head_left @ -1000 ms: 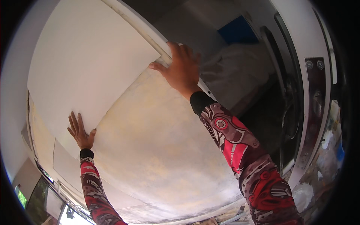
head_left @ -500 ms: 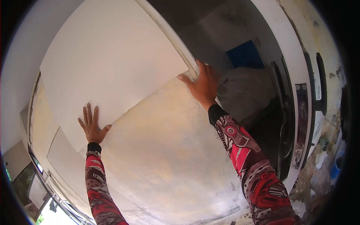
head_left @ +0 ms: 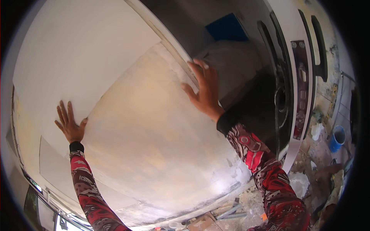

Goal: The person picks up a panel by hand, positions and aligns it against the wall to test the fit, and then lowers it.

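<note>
A large smooth white sheet (head_left: 86, 50) covers the upper part of a stained, yellowish wall (head_left: 150, 127). Flat against the sheet, close to its lower edge, lies my left hand (head_left: 71, 125) with fingers spread and the thumb at that edge. My right hand (head_left: 206, 90) is raised beside the pale door frame (head_left: 171, 44), fingers apart and slightly bent. Nothing shows in its grasp; whether its fingertips touch the frame cannot be made out.
Right of the frame is a dark doorway with a blue panel (head_left: 227, 27) inside. A door edge with a metal lock plate (head_left: 300, 90) and black handles (head_left: 319, 48) stands farther right. Debris and a blue bucket (head_left: 337, 138) are on the floor.
My view has swung right and down, showing more floor. My right hand has come away from the sheet's lower corner and sits lower along the frame. My left hand remains on the sheet.
</note>
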